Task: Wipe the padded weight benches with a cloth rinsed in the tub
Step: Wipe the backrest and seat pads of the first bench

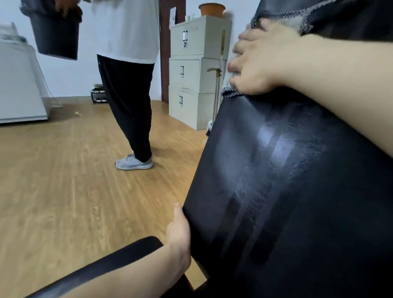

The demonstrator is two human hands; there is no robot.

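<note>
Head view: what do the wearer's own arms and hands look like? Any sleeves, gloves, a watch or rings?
Both forearms are bare to the frame's edge; no sleeve shows. The left hand and right hand are ungloved. No watch, band or ring shows, though the left fingers are hidden behind the bench pad and the picture is blurred.

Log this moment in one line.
step: wipe pad | right hand: presses cloth on pad | left hand: holds pad edge | bystander: holds bucket
</note>
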